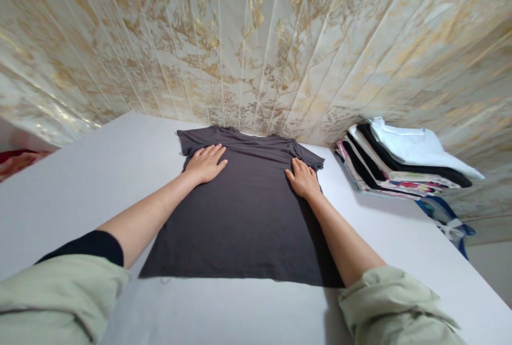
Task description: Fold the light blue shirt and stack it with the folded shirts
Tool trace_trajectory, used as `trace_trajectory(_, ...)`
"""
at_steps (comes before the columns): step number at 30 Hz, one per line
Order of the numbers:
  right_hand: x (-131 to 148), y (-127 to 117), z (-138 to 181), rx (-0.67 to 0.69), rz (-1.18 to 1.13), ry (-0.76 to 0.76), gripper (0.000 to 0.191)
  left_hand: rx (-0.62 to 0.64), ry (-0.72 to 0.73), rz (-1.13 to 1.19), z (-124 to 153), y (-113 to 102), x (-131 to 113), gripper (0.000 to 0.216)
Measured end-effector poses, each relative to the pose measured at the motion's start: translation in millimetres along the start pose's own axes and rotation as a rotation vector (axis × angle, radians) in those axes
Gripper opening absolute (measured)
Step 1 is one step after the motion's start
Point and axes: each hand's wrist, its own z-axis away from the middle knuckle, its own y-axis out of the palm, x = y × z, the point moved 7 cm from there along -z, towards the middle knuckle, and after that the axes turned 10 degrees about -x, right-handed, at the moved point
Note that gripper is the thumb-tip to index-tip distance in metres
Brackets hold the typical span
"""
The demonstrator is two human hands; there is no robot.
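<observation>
A dark grey T-shirt (244,217) lies spread on the white table (200,307), its hem toward me and its neck and short sleeves at the far side. My left hand (206,163) rests flat on the upper left of the shirt, below the left sleeve, fingers stretched out. On the upper right, near the right sleeve, my right hand (303,177) lies flat with its fingers extended. Small creases run across the cloth between the sleeves, while the lower part looks smooth. Neither hand grips the fabric.
A stack of folded clothes (400,161), white on top, stands at the right of the table. Beside it a blue and white item (450,222) hangs at the edge. A gold-patterned curtain (256,41) borders the far side. Red cloth (18,162) shows at far left.
</observation>
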Motion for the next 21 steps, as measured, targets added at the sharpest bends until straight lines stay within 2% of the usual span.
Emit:
trace_trajectory(2,6.9,-5.6,3.2,-0.036,0.014,0.025,0.061,0.002,-0.009,-0.001,0.2,-3.8,-3.9,0.063)
trace_trajectory(5,43.9,-13.8,24.1,-0.058,0.026,0.001,0.056,-0.027,-0.036,-0.002,14.2,-12.2,-23.6,0.065)
trace_trajectory(8,98.5,-17.2,66.7,0.042,-0.066,-0.223,0.056,-0.051,0.062,0.027,51.1,-17.5,-60.2,0.067)
trace_trajectory(10,114.3,-22.0,97.3,0.092,-0.098,-0.311,0.058,-0.018,0.173,0.054,85.2,-17.0,-80.4,0.067)
trace_trajectory(12,103.9,-28.2,121.1,0.107,-0.077,-0.305,0.060,-0.009,0.215,0.055,118.3,-19.3,-82.6,0.066)
trace_trajectory(15,57.1,-39.0,145.8,0.073,-0.005,-0.220,0.059,-0.029,0.212,0.053,155.1,-28.7,-61.8,0.064)
trace_trajectory(18,11.0,-49.0,164.2,0.005,0.055,-0.143,0.057,-0.045,0.199,0.044,174.0,-38.5,-38.4,0.064)
trace_trajectory(21,-9.0,-56.4,176.3,-0.033,0.056,-0.120,0.056,-0.063,0.162,0.031,179.1,-43.0,-27.7,0.062)
